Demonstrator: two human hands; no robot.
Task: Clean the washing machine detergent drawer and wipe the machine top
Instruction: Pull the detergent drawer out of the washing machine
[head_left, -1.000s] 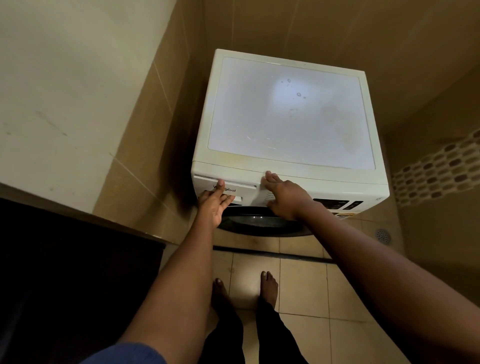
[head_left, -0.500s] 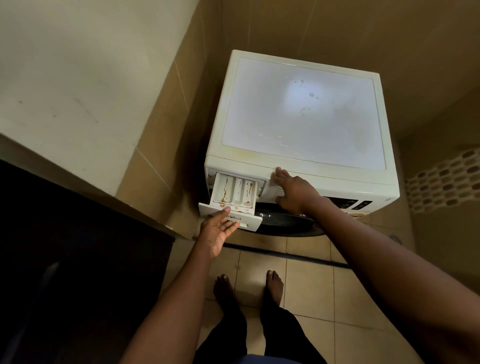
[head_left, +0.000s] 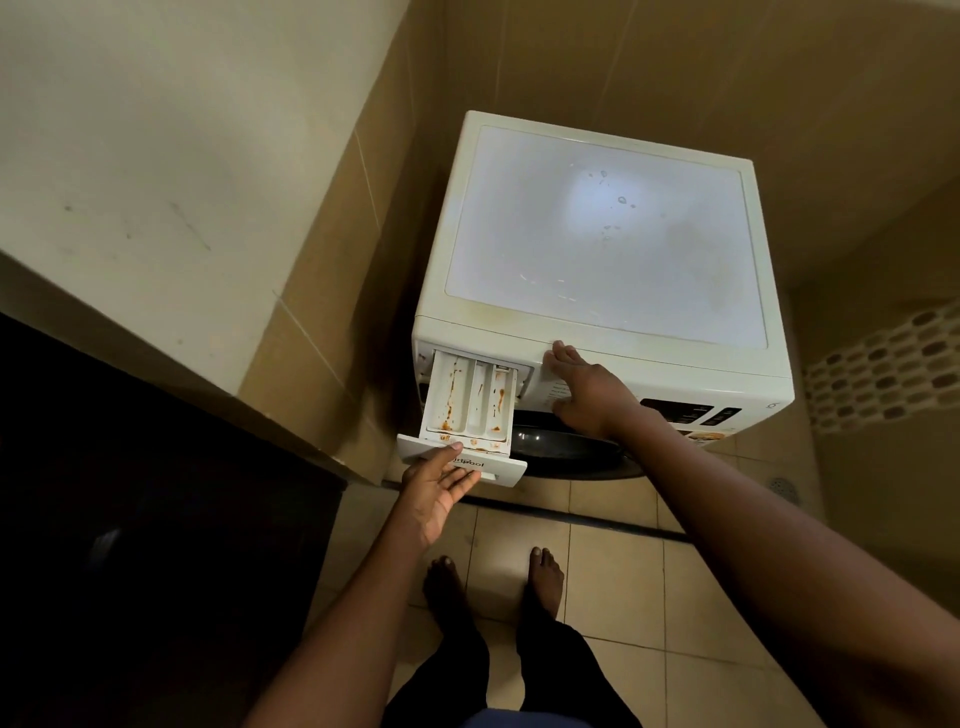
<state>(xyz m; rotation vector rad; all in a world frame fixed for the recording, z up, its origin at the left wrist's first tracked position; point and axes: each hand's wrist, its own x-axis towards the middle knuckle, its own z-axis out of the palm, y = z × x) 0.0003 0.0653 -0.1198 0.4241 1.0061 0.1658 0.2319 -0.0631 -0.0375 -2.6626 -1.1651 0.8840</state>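
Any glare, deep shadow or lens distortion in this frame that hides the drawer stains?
Head view: a glare patch brightens the machine top; the dark surface at lower left is nearly black; wide-lens stretching shows at the borders; the detergent drawer is sharp, orange stains readable.

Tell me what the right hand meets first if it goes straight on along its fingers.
The right hand rests on the washing machine's front panel, fingers aimed up at its top edge. Going on, they would likely slide onto the machine top; depth is unclear.
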